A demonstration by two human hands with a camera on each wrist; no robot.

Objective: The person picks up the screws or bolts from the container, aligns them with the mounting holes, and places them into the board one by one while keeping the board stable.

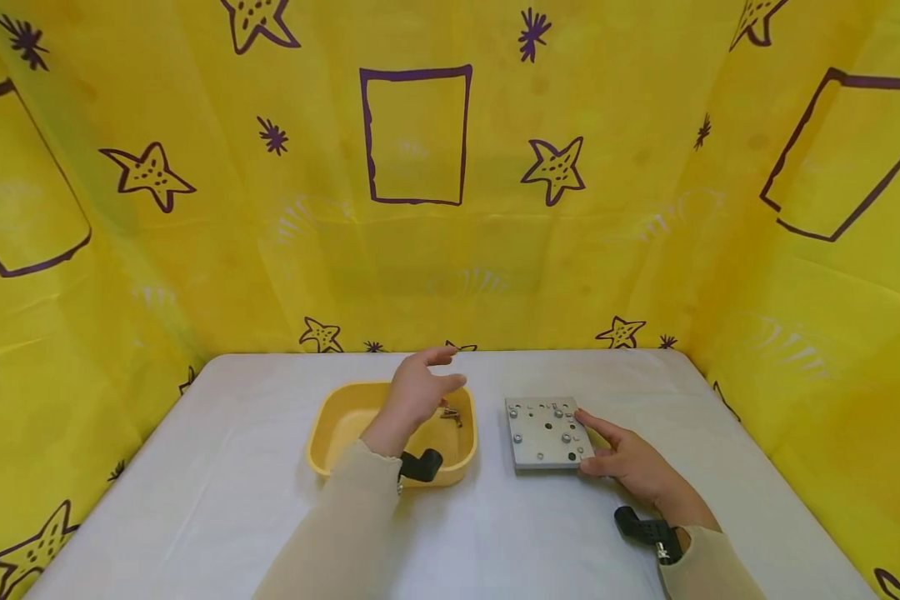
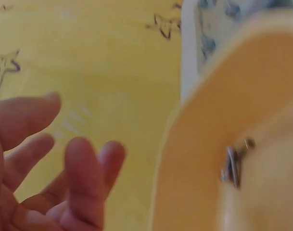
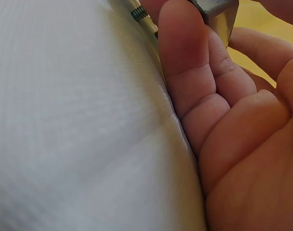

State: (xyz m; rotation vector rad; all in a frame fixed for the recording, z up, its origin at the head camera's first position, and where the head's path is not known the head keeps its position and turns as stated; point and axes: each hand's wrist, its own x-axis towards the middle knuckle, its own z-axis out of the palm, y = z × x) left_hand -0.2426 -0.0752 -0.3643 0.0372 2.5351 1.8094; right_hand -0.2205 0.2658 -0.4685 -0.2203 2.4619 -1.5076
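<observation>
My left hand (image 1: pixel 417 390) hovers over the yellow plastic bin (image 1: pixel 337 425), its fingers loosely bent with nothing between them. Inside the bin, at its right end, lie a few small metal screws (image 2: pixel 234 166), blurred in the left wrist view. To the right of the bin is a square silver metal plate (image 1: pixel 532 450) with several holes and bolt heads on its top. My right hand (image 1: pixel 637 465) grips this plate at its right edge, thumb by the near corner and index finger farther back. A threaded screw end (image 3: pixel 139 13) shows beside the fingers in the right wrist view.
Both the bin and the plate are on a table with a white cloth (image 1: pixel 525 533). A yellow curtain (image 1: pixel 420 275) with purple drawings rises behind the table and along both sides. Black wrist cameras are strapped at both sleeves.
</observation>
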